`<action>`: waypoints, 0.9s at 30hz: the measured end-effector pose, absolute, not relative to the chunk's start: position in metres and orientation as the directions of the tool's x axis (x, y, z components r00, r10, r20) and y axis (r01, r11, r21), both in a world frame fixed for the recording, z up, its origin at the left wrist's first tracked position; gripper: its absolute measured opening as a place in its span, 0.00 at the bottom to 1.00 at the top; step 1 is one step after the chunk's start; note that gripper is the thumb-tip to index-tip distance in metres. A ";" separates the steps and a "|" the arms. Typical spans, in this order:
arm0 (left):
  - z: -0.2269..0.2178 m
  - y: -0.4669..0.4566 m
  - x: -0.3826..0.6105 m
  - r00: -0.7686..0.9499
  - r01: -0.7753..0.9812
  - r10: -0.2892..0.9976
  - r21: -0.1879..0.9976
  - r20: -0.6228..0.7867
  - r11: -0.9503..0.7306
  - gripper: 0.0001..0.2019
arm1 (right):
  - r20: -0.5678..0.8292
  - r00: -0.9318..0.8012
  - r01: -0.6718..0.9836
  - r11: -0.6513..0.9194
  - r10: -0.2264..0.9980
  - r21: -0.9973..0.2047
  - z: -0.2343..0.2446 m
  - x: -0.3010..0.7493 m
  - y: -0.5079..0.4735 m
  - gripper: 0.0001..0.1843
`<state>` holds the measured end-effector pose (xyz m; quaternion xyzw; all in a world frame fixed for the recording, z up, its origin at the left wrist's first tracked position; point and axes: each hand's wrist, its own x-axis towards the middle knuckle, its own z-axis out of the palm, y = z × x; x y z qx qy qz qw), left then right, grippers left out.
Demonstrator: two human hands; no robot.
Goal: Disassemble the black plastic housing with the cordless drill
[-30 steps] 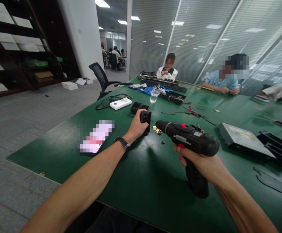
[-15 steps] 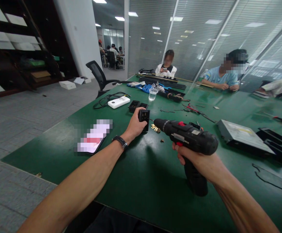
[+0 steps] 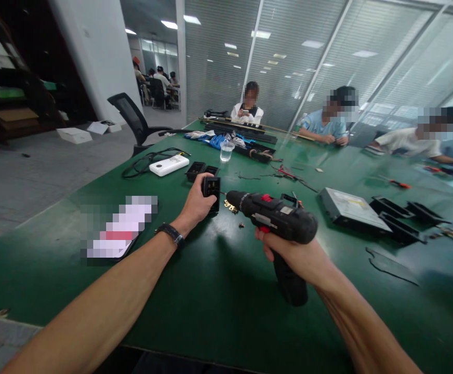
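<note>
My left hand (image 3: 196, 203) grips a small black box-shaped part (image 3: 211, 190) standing on the green table (image 3: 218, 291). My right hand (image 3: 294, 254) is wrapped round the handle of a black cordless drill (image 3: 275, 218), whose bit points left and touches the side of the black part. Small brass pieces (image 3: 230, 206) lie on the table just below the drill's tip. A dark watch sits on my left wrist.
A phone (image 3: 117, 234) lies left of my arm. Farther back are a white power bank (image 3: 169, 165) with a cable, two black parts (image 3: 201, 169), a plastic cup (image 3: 226, 151) and tools. A grey drive (image 3: 347, 208) and black trays (image 3: 400, 218) lie to the right. People sit at the far side.
The view has swung to the right, so everything sits further left in the picture. Both hands keep their hold and the drill bit stays against the black part.
</note>
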<state>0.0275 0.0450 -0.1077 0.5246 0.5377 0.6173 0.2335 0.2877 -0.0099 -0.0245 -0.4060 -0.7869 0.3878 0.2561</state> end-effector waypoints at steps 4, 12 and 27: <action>-0.108 0.046 0.027 -0.342 0.299 0.844 0.899 0.414 -0.319 0.29 | 0.067 -0.535 0.442 0.346 0.842 -0.828 -0.027 0.288 -0.009 0.12; -0.113 0.048 0.025 -0.320 0.287 0.851 0.899 0.417 -0.332 0.29 | 0.109 -0.549 0.443 0.399 0.829 -0.803 -0.031 0.290 -0.005 0.17; -0.108 0.044 0.028 -0.329 0.290 0.848 0.899 0.415 -0.327 0.28 | 0.117 -0.540 0.486 0.422 0.833 -0.765 -0.028 0.291 -0.006 0.21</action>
